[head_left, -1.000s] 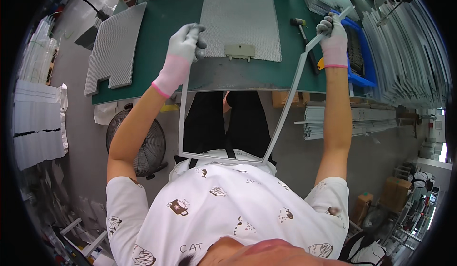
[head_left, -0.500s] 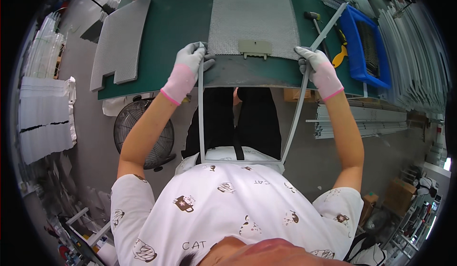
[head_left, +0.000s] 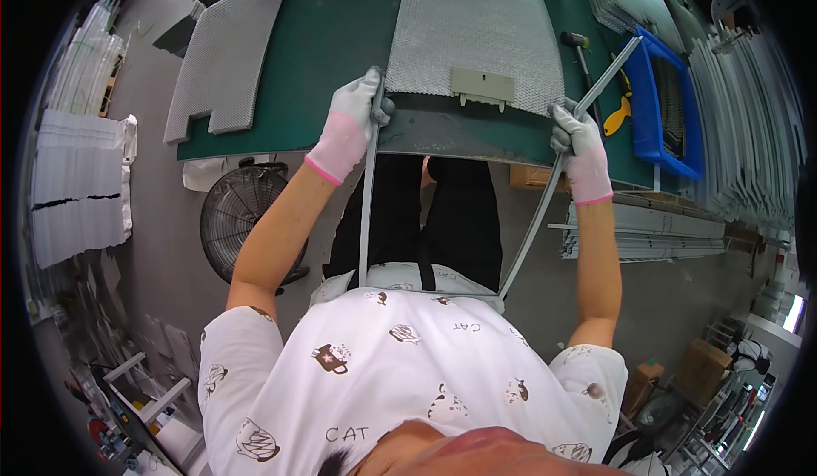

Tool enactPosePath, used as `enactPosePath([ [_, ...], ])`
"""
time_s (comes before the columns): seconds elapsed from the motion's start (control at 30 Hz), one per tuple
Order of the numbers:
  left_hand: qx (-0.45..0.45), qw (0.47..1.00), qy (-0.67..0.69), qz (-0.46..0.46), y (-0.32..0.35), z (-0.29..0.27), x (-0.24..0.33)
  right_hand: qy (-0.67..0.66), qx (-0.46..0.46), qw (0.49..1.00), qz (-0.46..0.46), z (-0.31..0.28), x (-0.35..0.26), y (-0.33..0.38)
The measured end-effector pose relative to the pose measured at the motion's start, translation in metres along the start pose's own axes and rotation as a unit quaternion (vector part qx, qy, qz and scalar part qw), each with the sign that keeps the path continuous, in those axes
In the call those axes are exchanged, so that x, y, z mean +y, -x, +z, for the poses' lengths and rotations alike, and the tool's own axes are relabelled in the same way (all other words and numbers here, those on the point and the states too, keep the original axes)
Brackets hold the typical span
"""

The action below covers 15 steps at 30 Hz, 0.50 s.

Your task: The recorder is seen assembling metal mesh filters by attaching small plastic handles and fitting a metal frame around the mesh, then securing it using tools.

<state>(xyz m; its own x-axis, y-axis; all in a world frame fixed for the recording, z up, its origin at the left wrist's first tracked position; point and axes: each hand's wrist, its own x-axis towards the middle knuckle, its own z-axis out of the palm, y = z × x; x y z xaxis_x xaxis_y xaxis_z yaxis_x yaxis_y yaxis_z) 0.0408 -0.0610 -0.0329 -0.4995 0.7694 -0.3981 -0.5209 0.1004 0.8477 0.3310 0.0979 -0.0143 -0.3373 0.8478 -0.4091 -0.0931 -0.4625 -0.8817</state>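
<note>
While gripped, frame rail (head_left: pixel 368 212) runs through left fingers (head_left: pixel 372 93).

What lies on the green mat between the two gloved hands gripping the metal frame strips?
In the head view, between the left hand and right hand lie the near edge of the mesh panel, its beige clip, and bare green mat.

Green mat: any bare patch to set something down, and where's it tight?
Bare green mat lies between the notched mesh sheet and the centre mesh panel, above the left hand. The right side is crowded: right hand, metal strip frame, hammer and blue bin sit close together.
</note>
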Motion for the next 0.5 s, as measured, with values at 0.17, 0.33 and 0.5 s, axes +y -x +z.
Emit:
enactPosePath([
  [0.17,0.023,0.999,0.037,-0.011,0.002,0.008,0.002,0.036,0.022,0.999,-0.012,0.0,0.007,-0.004],
  [0.33,0.028,0.999,0.038,-0.008,0.004,0.008,0.001,0.07,0.041,0.996,-0.023,0.009,0.006,0.003],
  [0.5,0.041,0.998,0.042,0.019,0.02,0.018,0.013,0.082,0.032,0.996,-0.025,0.009,0.008,0.004],
])
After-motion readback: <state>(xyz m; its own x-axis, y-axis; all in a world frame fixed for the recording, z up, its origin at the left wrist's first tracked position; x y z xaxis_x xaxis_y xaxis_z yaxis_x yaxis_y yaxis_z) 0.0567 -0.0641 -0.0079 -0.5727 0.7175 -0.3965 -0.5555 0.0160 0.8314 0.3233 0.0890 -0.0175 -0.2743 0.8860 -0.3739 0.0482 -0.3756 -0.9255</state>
